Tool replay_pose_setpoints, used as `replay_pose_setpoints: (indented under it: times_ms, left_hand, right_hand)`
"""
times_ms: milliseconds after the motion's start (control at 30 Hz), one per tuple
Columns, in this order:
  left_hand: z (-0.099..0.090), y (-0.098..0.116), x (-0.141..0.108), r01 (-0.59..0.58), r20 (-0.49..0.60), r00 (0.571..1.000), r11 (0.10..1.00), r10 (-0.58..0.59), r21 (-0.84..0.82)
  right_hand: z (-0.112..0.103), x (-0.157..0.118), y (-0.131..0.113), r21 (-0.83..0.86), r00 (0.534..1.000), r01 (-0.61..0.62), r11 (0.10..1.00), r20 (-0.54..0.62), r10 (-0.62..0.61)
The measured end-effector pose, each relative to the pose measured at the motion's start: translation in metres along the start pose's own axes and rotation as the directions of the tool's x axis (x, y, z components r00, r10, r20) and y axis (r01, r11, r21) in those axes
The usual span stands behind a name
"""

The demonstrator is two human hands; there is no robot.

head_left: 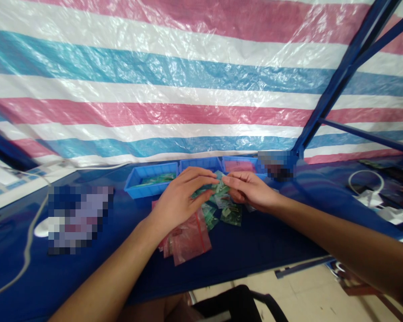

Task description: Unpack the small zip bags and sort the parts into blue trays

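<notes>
A small clear-green plastic bag (220, 181) is between my two hands, above a loose pile of bags. My left hand (178, 197) curves in from the left, its fingertips and thumb closed on the bag's left side. From the right, my right hand (250, 190) pinches the bag between thumb and fingers. Green zip bags (232, 215) lie just below the hands; the contents are too small to make out. Red-pink zip bags (192, 239) lie overlapped beneath and beside my left hand.
Behind my hands stand a left blue bin (132, 188) with green bags, a middle blue bin (201, 163) partly hidden, and a right blue bin (228, 159) with pink contents. A white cable (29, 241) crosses the blue tabletop (251, 248) at left. Striped sheeting hangs behind.
</notes>
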State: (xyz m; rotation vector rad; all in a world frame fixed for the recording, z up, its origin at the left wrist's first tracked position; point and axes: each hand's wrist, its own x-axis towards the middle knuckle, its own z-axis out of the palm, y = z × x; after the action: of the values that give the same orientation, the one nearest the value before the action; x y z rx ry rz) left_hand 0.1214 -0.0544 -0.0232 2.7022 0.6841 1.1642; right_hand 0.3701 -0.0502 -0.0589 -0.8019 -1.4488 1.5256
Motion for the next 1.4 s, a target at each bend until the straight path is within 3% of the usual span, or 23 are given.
replay_pose_setpoints:
  times_ms: [133,233,333,500,667,933,1200,1300,1400]
  left_hand:
    - [-0.001,0.002,-0.001,0.121,-0.05,0.991,0.993,-0.121,0.005]
    - [-0.001,0.003,-0.001,0.3,-0.12,0.946,0.954,-0.3,-0.015]
    - [0.0,0.002,-0.001,0.425,-0.098,0.887,0.88,-0.451,-0.211]
    - [0.006,-0.002,-0.001,0.458,-0.005,0.849,0.74,-0.529,-0.493]
    - [0.004,-0.004,-0.002,0.474,0.029,0.848,0.732,-0.529,-0.491]
    - [-0.003,0.001,-0.002,0.339,0.037,0.937,0.873,-0.348,-0.352]
    - [-0.002,0.003,0.002,0.305,-0.06,0.949,0.95,-0.308,-0.061]
    - [-0.005,0.001,0.002,0.306,-0.131,0.944,0.952,-0.303,0.007]
    - [-0.005,0.002,0.002,0.222,-0.151,0.966,0.973,-0.211,0.064]
  right_hand:
    - [-0.001,0.002,0.001,-0.078,0.998,-0.013,0.997,-0.067,0.008]
    - [0.0,0.004,0.0,-0.075,0.989,0.02,0.997,-0.143,-0.03]
    - [0.002,0.003,0.001,-0.117,0.977,0.134,0.984,-0.149,-0.151]
    - [0.006,-0.005,0.002,-0.291,0.937,0.324,0.9,-0.032,-0.347]
    - [0.003,-0.01,0.001,-0.534,0.881,0.441,0.722,0.106,-0.46]
    - [0.005,-0.002,0.001,-0.272,0.955,0.227,0.935,-0.125,-0.268]
    - [0.007,-0.004,-0.008,-0.27,0.98,0.139,0.953,-0.097,-0.171]
    - [0.005,-0.003,-0.005,-0.249,0.978,0.102,0.963,-0.153,-0.143]
    - [0.002,-0.001,-0.002,-0.255,0.971,0.087,0.963,-0.193,-0.139]
